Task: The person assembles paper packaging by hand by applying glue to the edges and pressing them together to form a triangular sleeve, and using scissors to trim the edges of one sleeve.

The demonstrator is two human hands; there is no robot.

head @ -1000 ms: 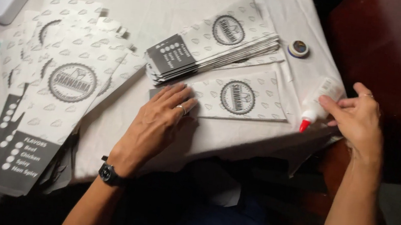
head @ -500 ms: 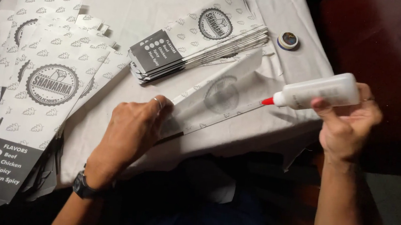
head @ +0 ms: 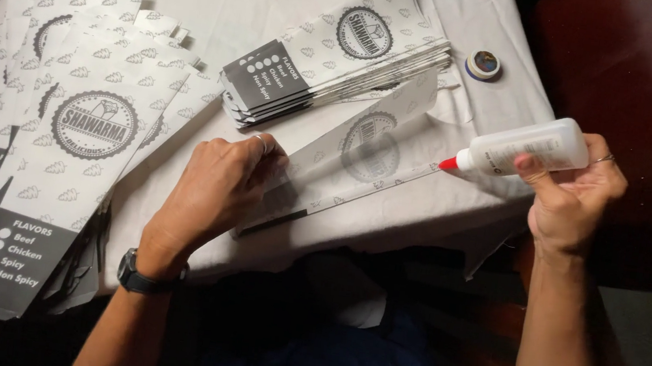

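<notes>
While left hand (head: 219,187) pins sleeve (head: 362,150), right hand (head: 575,191) tilts glue bottle (head: 522,148)

Two bare forearms, no sleeves showing. The left hand (head: 219,187) has a dark wristwatch (head: 145,273) with a black band at the wrist and a thin ring on one finger. The right hand (head: 574,195) also wears a thin ring. Dark blue clothing (head: 339,356) covers the lap.

Glue bottle (head: 525,147) white w/ red tip; paper sleeve (head: 362,150) white, grey print.
</notes>
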